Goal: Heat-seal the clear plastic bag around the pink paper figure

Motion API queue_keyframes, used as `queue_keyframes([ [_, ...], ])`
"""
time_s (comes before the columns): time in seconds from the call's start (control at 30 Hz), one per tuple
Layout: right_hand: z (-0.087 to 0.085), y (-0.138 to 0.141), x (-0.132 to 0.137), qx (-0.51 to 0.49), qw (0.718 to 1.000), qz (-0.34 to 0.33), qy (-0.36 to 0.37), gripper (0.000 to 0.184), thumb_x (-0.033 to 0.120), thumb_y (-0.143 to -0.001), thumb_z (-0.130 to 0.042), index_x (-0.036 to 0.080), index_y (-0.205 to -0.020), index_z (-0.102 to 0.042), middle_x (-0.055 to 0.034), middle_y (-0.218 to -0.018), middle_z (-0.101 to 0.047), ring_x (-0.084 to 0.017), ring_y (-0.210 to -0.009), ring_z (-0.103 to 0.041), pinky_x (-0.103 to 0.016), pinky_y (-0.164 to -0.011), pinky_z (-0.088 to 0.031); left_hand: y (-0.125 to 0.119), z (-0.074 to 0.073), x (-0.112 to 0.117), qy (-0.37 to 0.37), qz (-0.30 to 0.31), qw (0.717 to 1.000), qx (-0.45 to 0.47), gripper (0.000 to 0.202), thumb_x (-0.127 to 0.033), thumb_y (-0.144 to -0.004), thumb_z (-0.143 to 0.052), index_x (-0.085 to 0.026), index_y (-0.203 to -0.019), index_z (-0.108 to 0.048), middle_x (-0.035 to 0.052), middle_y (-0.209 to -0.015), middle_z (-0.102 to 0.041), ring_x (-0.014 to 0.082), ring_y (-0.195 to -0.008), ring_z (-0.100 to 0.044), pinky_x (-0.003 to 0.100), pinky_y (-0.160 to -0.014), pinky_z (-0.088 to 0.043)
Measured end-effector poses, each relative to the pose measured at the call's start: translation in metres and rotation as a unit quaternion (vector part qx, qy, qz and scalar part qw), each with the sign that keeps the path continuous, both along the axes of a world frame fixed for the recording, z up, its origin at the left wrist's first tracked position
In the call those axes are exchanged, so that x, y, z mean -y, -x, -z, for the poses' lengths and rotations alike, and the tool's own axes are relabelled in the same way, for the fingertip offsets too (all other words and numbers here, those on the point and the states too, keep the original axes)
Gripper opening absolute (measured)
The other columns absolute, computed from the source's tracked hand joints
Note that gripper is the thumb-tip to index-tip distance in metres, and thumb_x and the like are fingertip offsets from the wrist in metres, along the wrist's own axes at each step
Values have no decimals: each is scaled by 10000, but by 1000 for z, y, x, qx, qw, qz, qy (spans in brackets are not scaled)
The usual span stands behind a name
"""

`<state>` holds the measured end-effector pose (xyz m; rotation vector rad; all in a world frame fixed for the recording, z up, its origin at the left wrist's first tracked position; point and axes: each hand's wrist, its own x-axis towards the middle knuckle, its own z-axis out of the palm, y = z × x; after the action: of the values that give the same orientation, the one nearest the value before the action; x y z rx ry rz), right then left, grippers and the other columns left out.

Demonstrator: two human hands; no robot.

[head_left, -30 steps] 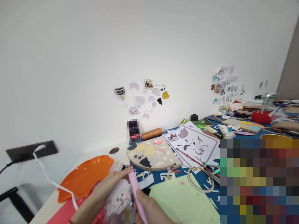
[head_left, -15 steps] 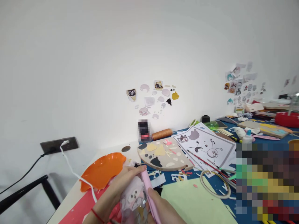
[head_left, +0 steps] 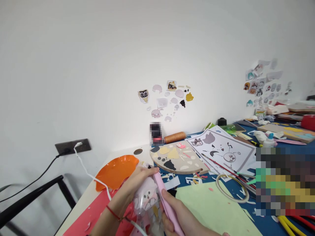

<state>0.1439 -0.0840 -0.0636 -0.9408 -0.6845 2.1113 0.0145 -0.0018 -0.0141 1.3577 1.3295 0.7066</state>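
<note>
A long pink bar-shaped tool (head_left: 165,200) stands slanted in front of me, its exact kind unclear. My left hand (head_left: 141,177) reaches over a clear plastic bag (head_left: 146,203) and presses its fingertips on the bar's far end. Lower down, my right hand (head_left: 176,206) wraps round the same bar, thumb on top. The bag, printed with a pale animal face, lies against the bar's left side; small pieces show inside it. A white cable (head_left: 102,185) runs from the wall socket and passes beneath my left wrist.
Left of my hands are an orange dish (head_left: 115,172) and red paper (head_left: 91,209). On the right lie light green paper (head_left: 211,206), a tape roll (head_left: 232,188) and a printed sheet (head_left: 221,147). Behind is a board (head_left: 179,157) with paper cutouts. A black chair frame (head_left: 36,195) stands at left.
The view has shifted slightly, so everything sits a little further right and higher. Both hands keep their hold on the pink bar, with the bag beside it.
</note>
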Motion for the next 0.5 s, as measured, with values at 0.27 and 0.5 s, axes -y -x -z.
queue_keyframes([
  [0.27,-3,3,3,15,1000,21,-5,635,381,-988,-111,191,-476,-435,48,-232,-300,-63,-165,-237,-161,-222,-131,1,6,-7,-13,-13,1000,-10,367,-474,-549,-743,-124,-492,-648,55,-451,-593,182,-454,-533,298,-491,-383],
  [0.5,-3,6,3,23,998,49,-24,583,346,-994,-146,184,-528,-457,60,-231,-321,-65,-158,-232,-153,-219,-155,1,3,-4,-14,4,1000,-14,386,-490,-597,-721,-145,-462,-612,21,-430,-547,144,-430,-491,272,-471,-343],
])
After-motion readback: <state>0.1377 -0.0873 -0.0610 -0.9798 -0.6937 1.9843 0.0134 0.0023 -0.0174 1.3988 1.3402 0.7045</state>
